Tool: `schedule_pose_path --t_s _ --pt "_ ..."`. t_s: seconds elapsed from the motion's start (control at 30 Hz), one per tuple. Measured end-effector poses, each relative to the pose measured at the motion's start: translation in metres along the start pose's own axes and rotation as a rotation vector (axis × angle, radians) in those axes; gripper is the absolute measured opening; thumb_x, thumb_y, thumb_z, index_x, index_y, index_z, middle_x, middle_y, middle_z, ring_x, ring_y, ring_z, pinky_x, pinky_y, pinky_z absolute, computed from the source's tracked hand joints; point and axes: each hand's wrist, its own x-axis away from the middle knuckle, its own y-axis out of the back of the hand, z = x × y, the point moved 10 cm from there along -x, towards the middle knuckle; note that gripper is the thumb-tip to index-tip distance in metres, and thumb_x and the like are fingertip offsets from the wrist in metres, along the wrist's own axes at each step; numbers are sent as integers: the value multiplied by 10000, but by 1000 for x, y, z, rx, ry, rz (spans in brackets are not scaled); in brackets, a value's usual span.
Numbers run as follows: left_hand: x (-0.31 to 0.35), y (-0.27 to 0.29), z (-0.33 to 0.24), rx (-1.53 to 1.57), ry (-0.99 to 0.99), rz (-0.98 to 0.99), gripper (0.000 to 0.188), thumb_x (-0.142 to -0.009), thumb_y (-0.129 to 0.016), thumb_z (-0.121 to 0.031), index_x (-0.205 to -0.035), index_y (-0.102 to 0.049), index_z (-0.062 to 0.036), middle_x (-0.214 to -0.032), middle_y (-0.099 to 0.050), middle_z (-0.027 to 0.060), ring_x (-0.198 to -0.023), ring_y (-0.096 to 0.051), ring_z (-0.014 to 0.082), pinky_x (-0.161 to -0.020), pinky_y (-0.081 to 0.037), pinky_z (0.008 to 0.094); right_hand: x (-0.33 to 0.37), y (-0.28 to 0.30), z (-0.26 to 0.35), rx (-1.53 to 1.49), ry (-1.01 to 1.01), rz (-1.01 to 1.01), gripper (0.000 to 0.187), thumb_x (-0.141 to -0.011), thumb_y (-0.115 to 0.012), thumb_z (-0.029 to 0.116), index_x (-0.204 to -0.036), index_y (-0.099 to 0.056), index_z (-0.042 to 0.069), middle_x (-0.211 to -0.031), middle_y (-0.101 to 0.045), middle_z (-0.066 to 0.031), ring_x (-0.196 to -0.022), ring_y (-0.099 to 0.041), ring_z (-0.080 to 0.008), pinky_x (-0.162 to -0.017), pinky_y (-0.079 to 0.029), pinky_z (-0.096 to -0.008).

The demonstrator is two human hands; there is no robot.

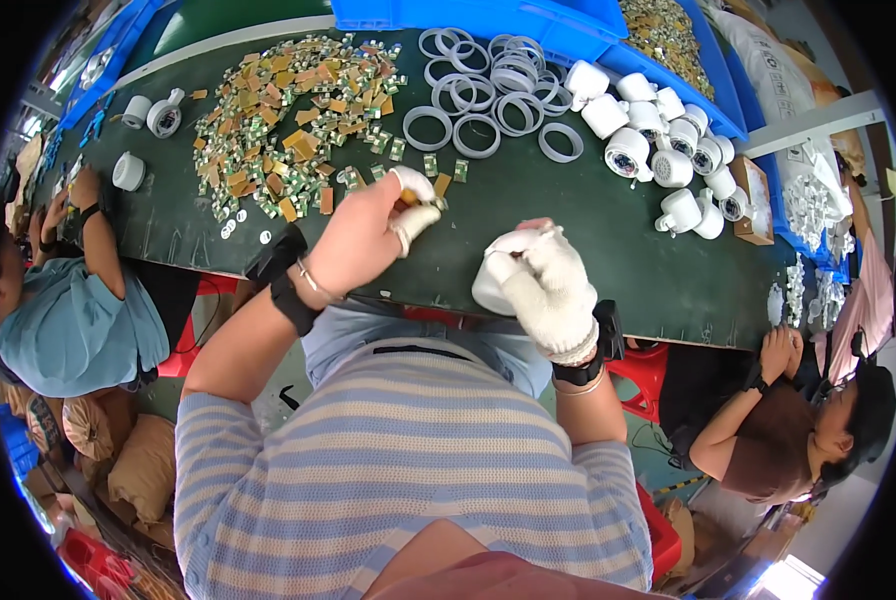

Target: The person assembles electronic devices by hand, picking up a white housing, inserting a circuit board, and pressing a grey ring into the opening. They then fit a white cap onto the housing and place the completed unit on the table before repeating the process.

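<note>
My left hand (360, 238), with white covers on its thumb and forefinger, is pinched on a small circuit board (441, 203) above the table. Only the board's edge shows between the fingertips. My right hand (553, 295), in a white knitted glove, grips a white round plastic housing (490, 290) at the table's near edge. The glove hides much of the housing. Just beyond my left hand spreads a heap of small green circuit boards (293, 125) mixed with orange-brown pieces. A few single boards (430, 165) lie beside the heap.
Translucent rings (477, 136) lie beyond my hands. White camera-like housings (628, 152) cluster at the right, near a small cardboard box (754, 203). Blue bins (478, 17) line the back. One co-worker (78, 310) sits at the left, another (768, 430) at the right.
</note>
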Motion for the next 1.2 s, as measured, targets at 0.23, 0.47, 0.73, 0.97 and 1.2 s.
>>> schedule_pose_path --t_s 0.23,0.47,0.73,0.97,1.2 --pt "45 -38 -18 416 -81 254 243 -1011 -706 -104 -1235 -640 -37 -1077 -684 57 -922 -648 119 -820 -549 287 -9 -16 18 17 18 147 95 -828 -777 83 -871 -700 117 -660 -596 -46 -643 -573 -277 -807 -460 -429" --pt "54 -36 -10 222 106 297 235 -981 -725 -34 -1207 -663 -15 -1160 -710 58 -1022 -700 124 -895 -578 288 -7 -18 29 25 84 169 108 -821 -774 38 -889 -719 102 -753 -630 -41 -696 -580 -222 -761 -454 -363" --pt "63 -39 -19 314 24 350 301 -972 -733 -31 -1255 -633 -8 -1099 -741 77 -1038 -717 142 -907 -579 301 -5 -18 26 -6 32 223 91 -787 -788 109 -813 -703 128 -676 -626 -59 -704 -621 -299 -749 -477 -419" --pt "62 -39 -20 127 -26 272 249 -969 -738 -43 -1203 -661 -10 -1093 -745 84 -1007 -729 151 -892 -585 302 -8 -25 28 89 -21 384 74 -794 -751 136 -733 -709 129 -660 -627 -66 -700 -628 -293 -713 -473 -408" --pt "64 -38 -21 136 -46 230 222 -963 -747 -42 -1171 -675 -9 -1074 -742 75 -982 -728 145 -873 -580 290 -2 -21 19 47 4 314 87 -773 -782 82 -806 -706 109 -768 -669 -57 -774 -656 -269 -751 -491 -389"
